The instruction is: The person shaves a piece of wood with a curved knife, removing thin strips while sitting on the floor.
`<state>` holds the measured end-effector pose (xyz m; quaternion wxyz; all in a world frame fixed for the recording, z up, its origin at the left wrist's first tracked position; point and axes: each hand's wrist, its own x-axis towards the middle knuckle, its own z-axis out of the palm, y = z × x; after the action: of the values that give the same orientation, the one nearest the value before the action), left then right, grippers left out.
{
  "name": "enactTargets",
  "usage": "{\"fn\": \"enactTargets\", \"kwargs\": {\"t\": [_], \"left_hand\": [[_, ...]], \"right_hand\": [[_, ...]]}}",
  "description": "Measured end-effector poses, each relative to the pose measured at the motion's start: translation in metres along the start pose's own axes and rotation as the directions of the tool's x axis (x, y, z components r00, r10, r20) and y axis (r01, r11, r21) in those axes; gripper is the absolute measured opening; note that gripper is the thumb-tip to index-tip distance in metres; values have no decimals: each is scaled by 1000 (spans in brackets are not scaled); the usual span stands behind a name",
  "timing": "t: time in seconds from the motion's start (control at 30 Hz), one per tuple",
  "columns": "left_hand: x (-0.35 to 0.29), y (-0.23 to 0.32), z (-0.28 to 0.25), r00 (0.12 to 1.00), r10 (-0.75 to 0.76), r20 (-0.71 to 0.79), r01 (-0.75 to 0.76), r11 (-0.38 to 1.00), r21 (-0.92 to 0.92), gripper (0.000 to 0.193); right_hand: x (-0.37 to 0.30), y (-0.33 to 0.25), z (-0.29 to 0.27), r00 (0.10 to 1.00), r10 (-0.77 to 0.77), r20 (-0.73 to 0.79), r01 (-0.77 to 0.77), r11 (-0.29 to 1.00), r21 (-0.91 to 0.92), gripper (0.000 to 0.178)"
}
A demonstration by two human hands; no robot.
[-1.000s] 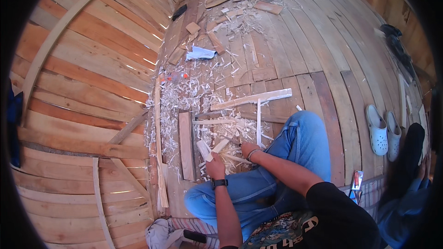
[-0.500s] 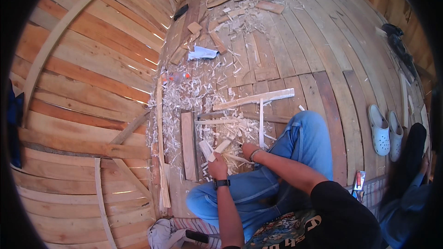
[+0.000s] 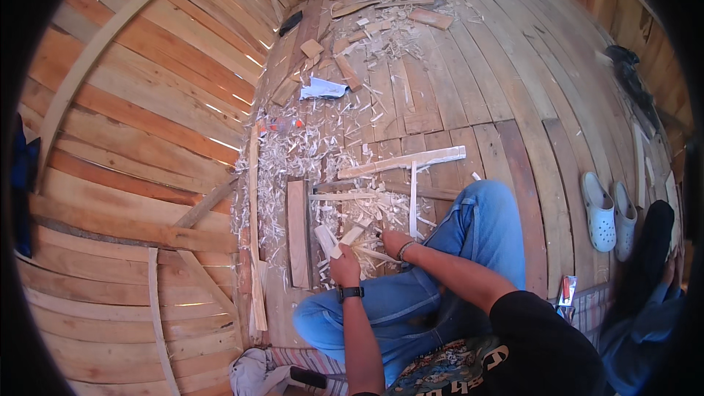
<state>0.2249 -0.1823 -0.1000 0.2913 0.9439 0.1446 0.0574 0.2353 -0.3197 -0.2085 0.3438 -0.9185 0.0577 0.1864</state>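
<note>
My left hand (image 3: 345,267), below a dark wristwatch, is closed around a short pale piece of wood (image 3: 327,239) above my bent left leg. A second light strip (image 3: 353,234) slants up beside it; whether that is part of the same piece I cannot tell. Just to the right, my right hand (image 3: 396,243) is closed, fingers curled. Something small and dark shows at its fingers, too small to name. A thin stick (image 3: 375,254) lies between the two hands. Curled wood shavings (image 3: 370,213) cover the floor in front of them.
A thick wooden block (image 3: 298,235) lies left of my hands, with a long pale board (image 3: 403,162) beyond. Offcuts (image 3: 430,18) and a white sheet (image 3: 323,89) are farther off. Pale clogs (image 3: 600,213) stand right, near another person's leg (image 3: 649,249). A plank wall (image 3: 139,139) rises left.
The whole view has shifted very slightly. Both hands stay in nearly the same place, and the left still holds the wood.
</note>
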Motion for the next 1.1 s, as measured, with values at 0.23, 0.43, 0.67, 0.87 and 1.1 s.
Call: {"fn": "enactTargets", "kwargs": {"t": [0.23, 0.43, 0.67, 0.87, 1.1], "left_hand": [[-3, 0, 1, 999, 4, -53, -4, 1000, -16, 46], [-2, -3, 5, 998, 21, -57, -20, 1000, 14, 47], [6, -2, 8, 997, 7, -72, -7, 1000, -1, 47], [11, -2, 9, 1000, 4, -30, -3, 999, 35, 50], [6, -2, 12, 999, -19, -43, 22, 997, 77, 48]], "right_hand": [[-22, -19, -15, 997, -74, 15, 73, 997, 40, 25], [-15, -7, -9, 993, -120, 22, 121, 992, -21, 26], [-12, -13, -16, 997, -54, 63, 55, 998, -28, 33], [-9, -12, -22, 998, 30, 60, -28, 999, -24, 33], [-4, 1, -14, 993, -74, 97, 83, 993, -88, 25]]}}
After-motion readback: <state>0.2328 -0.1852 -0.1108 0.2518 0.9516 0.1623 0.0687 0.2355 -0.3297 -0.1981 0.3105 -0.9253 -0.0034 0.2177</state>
